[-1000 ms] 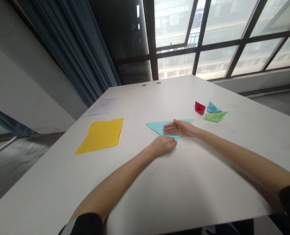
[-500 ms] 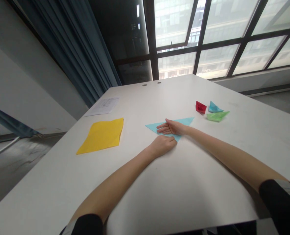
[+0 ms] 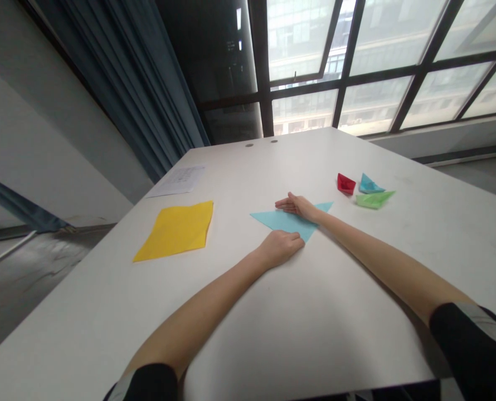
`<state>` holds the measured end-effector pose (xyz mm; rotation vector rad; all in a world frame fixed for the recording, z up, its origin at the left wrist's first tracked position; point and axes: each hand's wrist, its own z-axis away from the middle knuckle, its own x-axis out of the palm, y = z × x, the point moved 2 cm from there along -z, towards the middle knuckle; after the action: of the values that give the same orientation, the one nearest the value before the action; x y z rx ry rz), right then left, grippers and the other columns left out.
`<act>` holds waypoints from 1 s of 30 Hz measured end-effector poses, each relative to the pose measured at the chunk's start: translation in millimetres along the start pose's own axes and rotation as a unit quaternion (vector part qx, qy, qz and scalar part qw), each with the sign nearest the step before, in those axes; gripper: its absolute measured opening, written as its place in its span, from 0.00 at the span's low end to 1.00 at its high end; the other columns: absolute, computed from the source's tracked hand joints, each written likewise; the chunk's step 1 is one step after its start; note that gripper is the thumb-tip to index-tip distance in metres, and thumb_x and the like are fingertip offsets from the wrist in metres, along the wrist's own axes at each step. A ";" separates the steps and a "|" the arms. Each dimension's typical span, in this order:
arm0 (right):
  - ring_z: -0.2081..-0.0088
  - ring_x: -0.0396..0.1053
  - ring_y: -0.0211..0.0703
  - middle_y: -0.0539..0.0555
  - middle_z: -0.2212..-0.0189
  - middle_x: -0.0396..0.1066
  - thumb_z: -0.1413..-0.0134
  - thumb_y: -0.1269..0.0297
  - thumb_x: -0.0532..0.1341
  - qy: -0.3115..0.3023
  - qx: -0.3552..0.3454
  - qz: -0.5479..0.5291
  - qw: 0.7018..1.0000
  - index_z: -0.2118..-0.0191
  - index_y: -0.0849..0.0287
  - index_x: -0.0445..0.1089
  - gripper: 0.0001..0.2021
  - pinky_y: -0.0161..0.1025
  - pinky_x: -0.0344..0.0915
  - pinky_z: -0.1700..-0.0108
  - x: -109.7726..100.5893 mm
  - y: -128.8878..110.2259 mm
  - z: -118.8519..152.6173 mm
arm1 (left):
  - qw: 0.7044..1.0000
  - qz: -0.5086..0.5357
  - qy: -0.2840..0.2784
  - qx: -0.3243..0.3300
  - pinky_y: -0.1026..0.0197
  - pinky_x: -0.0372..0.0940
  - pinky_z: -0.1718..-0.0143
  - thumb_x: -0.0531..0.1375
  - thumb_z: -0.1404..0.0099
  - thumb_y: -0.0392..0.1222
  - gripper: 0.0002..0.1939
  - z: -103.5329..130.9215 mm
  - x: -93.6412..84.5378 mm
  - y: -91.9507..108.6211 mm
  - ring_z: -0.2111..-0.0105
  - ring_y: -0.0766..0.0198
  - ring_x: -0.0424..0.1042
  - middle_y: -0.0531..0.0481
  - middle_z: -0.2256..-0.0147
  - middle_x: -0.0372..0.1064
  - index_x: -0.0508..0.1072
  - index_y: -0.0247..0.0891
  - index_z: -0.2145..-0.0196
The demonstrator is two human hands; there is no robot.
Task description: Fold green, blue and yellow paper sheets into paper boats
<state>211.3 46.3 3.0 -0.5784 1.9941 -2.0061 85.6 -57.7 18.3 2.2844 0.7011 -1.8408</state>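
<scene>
A light blue sheet of paper (image 3: 292, 223), folded into a triangle, lies on the white table with its long edge away from me and a corner toward me. My left hand (image 3: 280, 247) is closed at that near corner, fingers curled onto the paper; the fingertips are partly hidden. Across the long far edge rests my right hand (image 3: 298, 206), open, with its fingers stretched out to the left and the palm side turned toward me. Part of the far edge is covered by this hand.
A stack of yellow paper (image 3: 176, 233) lies to the left, with a printed white sheet (image 3: 179, 181) behind it. Back right stand three folded paper boats: red (image 3: 346, 184), blue (image 3: 370, 185) and green (image 3: 374, 200). Windows (image 3: 304, 106) line the far side.
My right hand has slid away from me, from the middle of the blue paper to its far edge, uncovering more of it. My left hand has stayed at the near corner.
</scene>
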 end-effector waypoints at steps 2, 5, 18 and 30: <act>0.52 0.66 0.45 0.58 0.58 0.72 0.46 0.45 0.48 0.014 -0.010 0.010 1.000 0.64 0.60 0.73 0.25 0.44 0.56 0.46 -3.2 -1.8 -0.9 | 1.000 0.001 -0.001 0.001 0.65 0.57 0.75 0.46 0.35 0.36 0.12 0.0 -1.3 0.4 0.75 0.68 0.66 0.51 0.73 0.66 0.68 0.36 0.69; 0.54 0.68 0.47 0.59 0.60 0.73 0.48 0.43 0.48 0.056 -0.024 0.029 0.998 0.64 0.60 0.73 0.26 0.46 0.57 0.47 -11.8 -4.0 -1.9 | 1.000 0.000 -0.004 0.002 0.65 0.57 0.76 0.46 0.35 0.35 0.11 -0.1 -1.8 0.7 0.75 0.68 0.66 0.51 0.72 0.66 0.67 0.36 0.68; 0.58 0.70 0.48 0.61 0.64 0.74 0.53 0.37 0.48 0.202 -0.065 0.081 0.974 0.68 0.61 0.72 0.31 0.44 0.63 0.54 -61.5 -5.5 -1.0 | 1.000 0.015 -0.004 -0.002 0.66 0.57 0.75 0.46 0.35 0.36 0.11 1.7 -1.0 0.3 0.74 0.68 0.66 0.50 0.72 0.66 0.67 0.36 0.68; 0.60 0.70 0.47 0.58 0.65 0.73 0.50 0.38 0.44 0.287 -0.136 0.232 0.919 0.69 0.59 0.71 0.30 0.46 0.62 0.52 -90.1 -6.2 6.3 | 1.000 0.007 -0.002 0.000 0.66 0.57 0.76 0.45 0.35 0.35 0.11 5.9 1.8 -1.8 0.75 0.69 0.66 0.50 0.72 0.66 0.67 0.36 0.67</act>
<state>294.8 81.1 0.0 0.4771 2.4506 -1.7269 79.9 -57.8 15.5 2.2793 0.6829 -1.8372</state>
